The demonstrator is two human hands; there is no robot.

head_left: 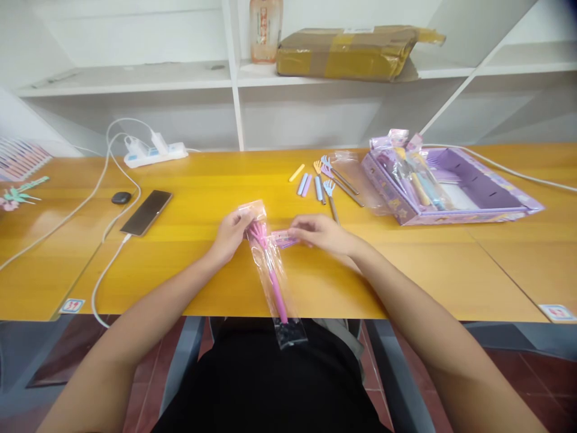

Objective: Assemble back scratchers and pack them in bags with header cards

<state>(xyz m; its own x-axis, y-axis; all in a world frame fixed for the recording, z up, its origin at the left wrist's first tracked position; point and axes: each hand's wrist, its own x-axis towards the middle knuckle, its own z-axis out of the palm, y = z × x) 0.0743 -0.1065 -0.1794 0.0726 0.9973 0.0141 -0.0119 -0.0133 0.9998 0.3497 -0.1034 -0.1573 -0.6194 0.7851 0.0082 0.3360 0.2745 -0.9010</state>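
Note:
A pink back scratcher [276, 282] lies inside a long clear plastic bag [293, 328], its claw end toward the shelf and the bag's lower end past the table edge. My left hand [232, 233] pinches the bag's upper end beside the claw. To the right of the bag, my right hand [322, 233] is closed on a small pink and purple printed card [283, 239], which reaches the bag's side. Beyond that hand are several claw heads on metal rods, among them a blue one [329, 187], and loose handle pieces: yellow [296, 173], blue [302, 184] and purple [307, 186].
A purple box [469, 214] holding bagged back scratchers [426, 183] stands at right, beside loose clear plastic [356, 180]. At left are a phone [146, 213], a charging cable [97, 288], a black earbud case [121, 198] and a power strip [155, 155]. A taped carton [347, 53] sits on the shelf.

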